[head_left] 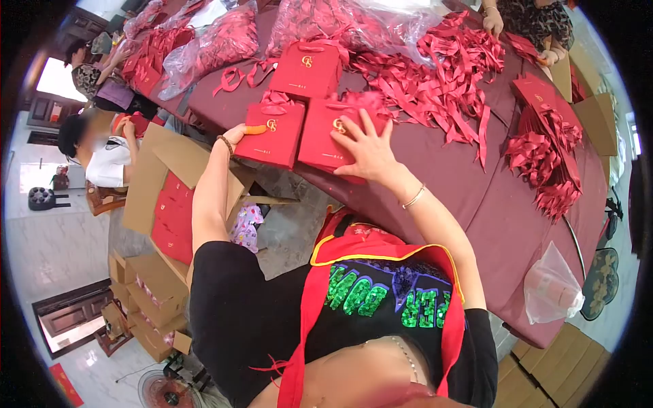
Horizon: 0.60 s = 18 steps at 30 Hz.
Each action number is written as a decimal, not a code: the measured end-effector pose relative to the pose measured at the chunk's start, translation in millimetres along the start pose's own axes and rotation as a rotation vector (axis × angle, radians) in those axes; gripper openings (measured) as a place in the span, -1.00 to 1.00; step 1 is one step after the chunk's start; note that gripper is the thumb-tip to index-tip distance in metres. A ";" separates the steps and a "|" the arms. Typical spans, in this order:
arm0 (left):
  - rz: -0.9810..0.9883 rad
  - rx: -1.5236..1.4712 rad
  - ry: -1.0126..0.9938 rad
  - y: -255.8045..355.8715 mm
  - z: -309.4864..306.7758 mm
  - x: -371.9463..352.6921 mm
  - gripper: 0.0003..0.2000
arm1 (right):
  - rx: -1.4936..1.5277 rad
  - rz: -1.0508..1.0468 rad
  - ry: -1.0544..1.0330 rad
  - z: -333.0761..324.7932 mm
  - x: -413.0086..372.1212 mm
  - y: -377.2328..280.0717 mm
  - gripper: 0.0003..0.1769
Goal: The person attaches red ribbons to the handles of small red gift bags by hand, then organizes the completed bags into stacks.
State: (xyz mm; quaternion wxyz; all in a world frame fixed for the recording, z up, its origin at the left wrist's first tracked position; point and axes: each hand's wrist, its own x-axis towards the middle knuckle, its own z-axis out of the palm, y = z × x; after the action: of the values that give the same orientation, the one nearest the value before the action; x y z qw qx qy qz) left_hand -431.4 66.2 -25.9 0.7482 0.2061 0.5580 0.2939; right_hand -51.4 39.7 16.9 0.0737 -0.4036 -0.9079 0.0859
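Observation:
My left hand [239,134] grips the left edge of a red gift bag [269,151], with an orange-covered digit lying across its front; its other fingers are mostly hidden. My right hand [371,146] lies spread over the front of a second red gift bag [316,146], fingers apart. Both bags stand side by side at the table edge, with gold lettering on their fronts. Directly behind them is a third red gift bag [306,71] with a ribbon handle.
Loose red ribbons [442,88] and plastic sacks [218,44] cover the far side of the table [435,183]. Stacked bags [544,136] lie at right. An open carton [146,160] holding red bags stands at left. Other people [109,156] work nearby.

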 end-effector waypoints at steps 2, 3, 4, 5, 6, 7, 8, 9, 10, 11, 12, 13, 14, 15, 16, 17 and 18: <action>-0.032 0.048 -0.001 5.1 2.3 1.9 -0.69 | 0.154 0.098 -0.056 13.6 -3.3 9.0 -0.06; -0.039 0.045 0.000 7.0 2.6 3.3 -0.69 | 0.153 0.075 -0.025 18.8 -2.4 8.8 -0.05; -0.008 0.109 0.025 10.4 3.6 6.2 -0.68 | 0.169 0.075 -0.018 23.9 -0.9 6.7 -0.06; 0.024 0.174 0.048 14.4 3.7 10.0 -0.67 | 0.183 0.077 -0.008 28.6 1.6 3.6 -0.06; 0.061 0.146 0.045 16.4 5.5 12.8 -0.65 | 0.239 0.084 -0.023 27.6 5.2 1.4 -0.07; 0.057 0.147 0.045 18.6 6.7 14.7 -0.65 | 0.241 0.086 -0.024 27.6 7.9 -0.3 -0.07; 0.100 0.214 0.073 22.3 8.9 18.2 -0.62 | 0.253 0.100 -0.039 27.6 11.0 -1.7 -0.07; 0.139 0.282 0.100 26.7 13.6 18.1 -0.59 | 0.266 0.116 -0.054 28.1 13.3 -3.8 -0.07; 0.132 0.286 0.098 27.8 13.5 19.4 -0.59 | 0.272 0.122 -0.056 29.2 14.9 -5.7 -0.07; 0.150 0.303 0.106 28.5 13.6 21.6 -0.58 | 0.256 0.121 -0.048 30.6 16.3 -7.2 -0.07; 0.170 0.320 0.111 29.8 15.7 23.1 -0.56 | 0.238 0.122 -0.039 31.1 17.4 -8.0 -0.07; 0.165 0.326 0.103 30.5 17.4 23.0 -0.56 | 0.239 0.133 -0.038 30.7 18.7 -7.9 -0.07; 0.140 0.291 0.082 31.1 18.1 20.5 -0.55 | 0.258 0.137 -0.041 29.3 19.4 -8.7 -0.07; 0.114 0.255 0.059 32.9 20.0 18.5 -0.55 | 0.275 0.141 -0.043 26.6 18.9 -10.0 -0.07; 0.075 0.278 0.040 38.1 21.5 16.2 -0.50 | 0.272 0.156 -0.042 23.0 18.3 -11.5 -0.07; 0.072 0.286 0.027 40.9 25.0 13.5 -0.50 | 0.241 0.163 -0.030 18.2 18.9 -13.6 -0.08; 0.105 0.283 0.063 43.0 32.7 4.9 -0.43 | 0.209 0.171 -0.017 15.7 19.5 -15.2 -0.08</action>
State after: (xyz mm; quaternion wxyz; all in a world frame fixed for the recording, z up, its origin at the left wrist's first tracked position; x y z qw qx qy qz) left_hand -408.1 102.0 7.5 0.6773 0.3291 0.6056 0.2574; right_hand -78.5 42.7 6.1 0.1002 -0.4687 -0.8569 0.1896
